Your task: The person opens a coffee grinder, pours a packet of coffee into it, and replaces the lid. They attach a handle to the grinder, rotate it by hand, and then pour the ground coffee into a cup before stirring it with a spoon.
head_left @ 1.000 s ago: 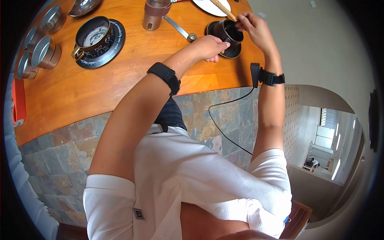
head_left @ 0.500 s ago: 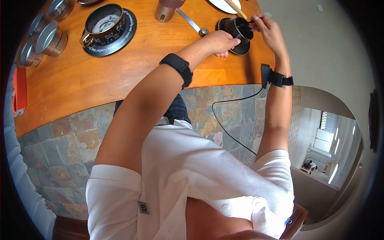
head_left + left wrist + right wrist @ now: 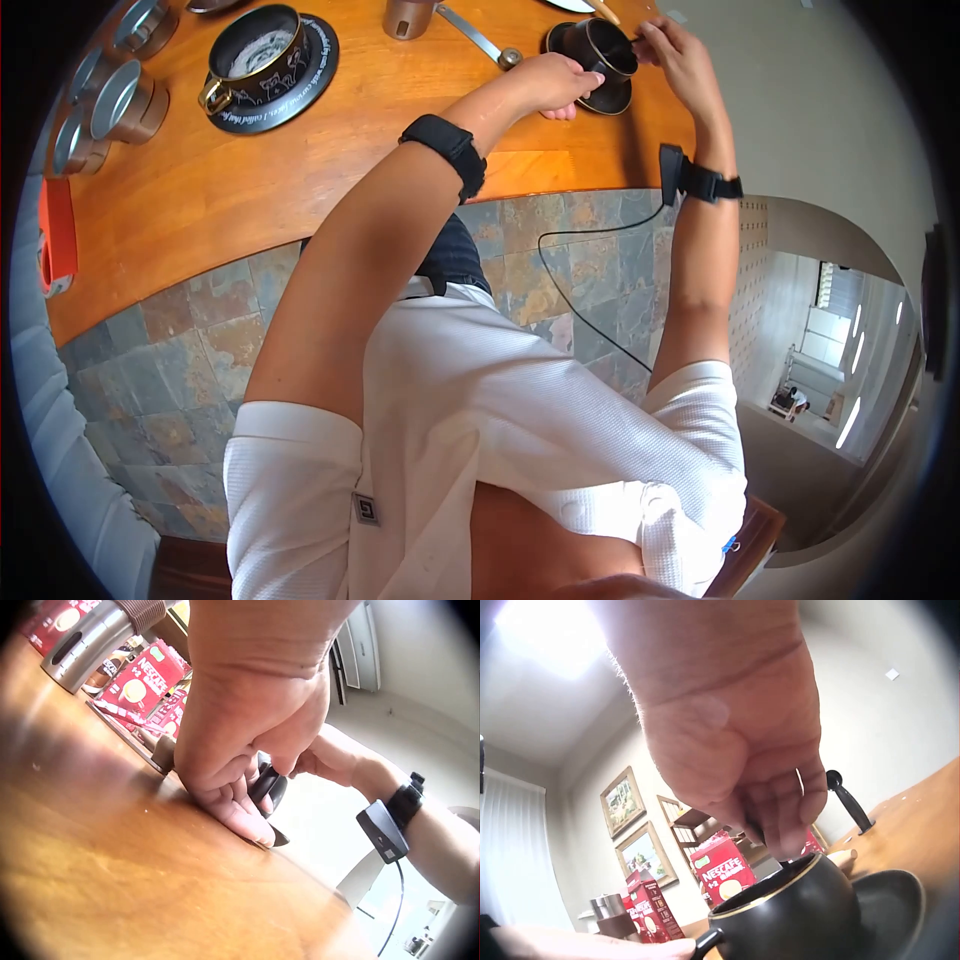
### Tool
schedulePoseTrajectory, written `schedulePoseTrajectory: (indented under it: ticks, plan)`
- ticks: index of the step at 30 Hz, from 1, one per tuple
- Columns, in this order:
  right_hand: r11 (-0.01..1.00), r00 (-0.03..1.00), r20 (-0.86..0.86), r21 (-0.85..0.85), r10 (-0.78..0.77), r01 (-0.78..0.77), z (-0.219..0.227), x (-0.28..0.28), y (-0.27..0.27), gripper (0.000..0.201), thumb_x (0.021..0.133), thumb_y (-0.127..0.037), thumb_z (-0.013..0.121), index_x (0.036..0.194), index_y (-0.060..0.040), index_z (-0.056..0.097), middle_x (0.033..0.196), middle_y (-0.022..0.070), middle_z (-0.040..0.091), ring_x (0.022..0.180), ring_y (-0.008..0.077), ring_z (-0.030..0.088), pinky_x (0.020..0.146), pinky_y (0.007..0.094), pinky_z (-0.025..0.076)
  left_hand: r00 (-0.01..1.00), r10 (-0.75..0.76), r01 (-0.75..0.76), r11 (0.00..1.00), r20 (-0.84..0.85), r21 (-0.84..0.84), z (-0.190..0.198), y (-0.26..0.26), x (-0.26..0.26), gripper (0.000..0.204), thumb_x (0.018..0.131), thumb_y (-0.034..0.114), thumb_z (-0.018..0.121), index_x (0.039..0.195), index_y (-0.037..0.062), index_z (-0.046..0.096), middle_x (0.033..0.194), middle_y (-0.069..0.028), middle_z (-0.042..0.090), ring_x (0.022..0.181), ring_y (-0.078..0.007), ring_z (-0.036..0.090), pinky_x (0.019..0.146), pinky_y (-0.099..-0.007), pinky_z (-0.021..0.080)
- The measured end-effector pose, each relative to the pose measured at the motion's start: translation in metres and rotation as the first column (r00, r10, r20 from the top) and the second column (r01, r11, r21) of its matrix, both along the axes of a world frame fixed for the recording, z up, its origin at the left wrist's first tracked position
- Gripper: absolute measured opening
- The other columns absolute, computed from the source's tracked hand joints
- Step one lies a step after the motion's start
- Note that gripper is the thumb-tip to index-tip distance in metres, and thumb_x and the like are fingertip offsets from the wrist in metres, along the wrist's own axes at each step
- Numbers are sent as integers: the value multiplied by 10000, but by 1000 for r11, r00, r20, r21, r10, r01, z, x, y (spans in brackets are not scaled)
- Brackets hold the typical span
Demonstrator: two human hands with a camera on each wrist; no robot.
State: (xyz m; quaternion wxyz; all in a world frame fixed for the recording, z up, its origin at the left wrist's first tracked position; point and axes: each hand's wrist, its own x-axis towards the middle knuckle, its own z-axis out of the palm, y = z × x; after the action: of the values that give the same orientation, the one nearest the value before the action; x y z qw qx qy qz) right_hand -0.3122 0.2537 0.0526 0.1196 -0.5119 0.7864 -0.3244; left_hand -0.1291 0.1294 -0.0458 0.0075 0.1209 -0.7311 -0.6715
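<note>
A small black cup (image 3: 787,922) with a gold rim stands on a dark saucer (image 3: 892,900) near the table's right edge. My left hand (image 3: 550,85) pinches the cup's handle (image 3: 268,784) between thumb and fingers. At the cup's far right rim, my right hand (image 3: 685,60) pinches a slim dark stick-like handle (image 3: 751,825), fingertips right over the opening. Its lower end goes into the cup and is hidden, so I cannot tell what kind of utensil it is. The cup's inside looks dark in the head view.
Left of the hands lie a metal crank handle (image 3: 470,32) and a brown grinder (image 3: 408,18). A large black cup (image 3: 268,85) with white contents sits on a printed saucer (image 3: 322,70). Several metal cups (image 3: 130,105) and a red object (image 3: 58,230) stand far left. Red Nescafe boxes (image 3: 146,679) are behind.
The head view has shifted, so the table things sit higher and farther right. My right fingertips have moved slightly right, toward the cup's rim. The left hand keeps its hold on the handle.
</note>
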Motion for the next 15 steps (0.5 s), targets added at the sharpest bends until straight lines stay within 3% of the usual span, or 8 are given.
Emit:
schedulePoseTrajectory:
  ticks: [4,6,8,10,12,13,15]
  plan:
    - [995,999,38,97,25,-29,13,28,9,276,1056,-237,524,1049,5,657,859,49,694,800,109,660,755,256,521,1000,1,-1,1000,-2,-20,1,-1,1,538,994,513,506,1061,8,679,746,-126,719,578,-178,665,535,-277,535]
    - [996,994,95,57,59,-64,13,46,-5,281,1055,-243,528,1045,8,655,862,51,698,811,118,667,771,258,524,1000,-1,1,1000,16,-10,2,0,0,544,997,519,501,1064,9,678,751,-124,720,575,-179,662,533,-276,533]
    - [998,993,116,-57,-12,19,21,73,-21,232,1036,-207,557,912,-22,622,724,-9,620,653,60,570,608,234,462,1000,-6,6,1000,18,-24,3,2,1,553,999,523,496,1062,4,676,754,-129,721,572,-181,659,531,-275,531]
    - [998,998,69,-56,3,1,7,39,-19,241,1054,-217,522,968,-10,608,777,5,641,696,79,602,656,242,493,1000,14,-14,999,-2,-30,0,1,0,564,1000,522,494,1082,-4,678,754,-134,721,567,-180,657,521,-275,526]
    - [994,999,-10,-100,33,-34,-11,-3,-7,280,1055,-246,529,1057,4,654,882,57,705,822,128,673,782,264,530,1000,6,-6,1000,-4,-13,0,1,-1,574,1002,524,487,1103,-7,679,765,-140,725,564,-180,654,515,-275,524]
    - [1000,994,-105,-11,6,-7,-9,-11,0,282,1057,-238,526,1080,16,648,907,69,707,824,136,671,785,272,533,1000,-3,3,1000,-7,5,-1,1,-1,584,1004,525,480,1124,-11,679,776,-145,729,560,-180,652,510,-276,521]
    - [999,998,-38,1,43,-43,-3,-6,12,286,1056,-234,527,1086,25,644,912,71,706,826,135,670,785,271,532,1000,6,-6,1000,2,-1,0,0,-1,588,1011,521,469,1144,-13,677,793,-150,734,564,-181,655,510,-278,524]
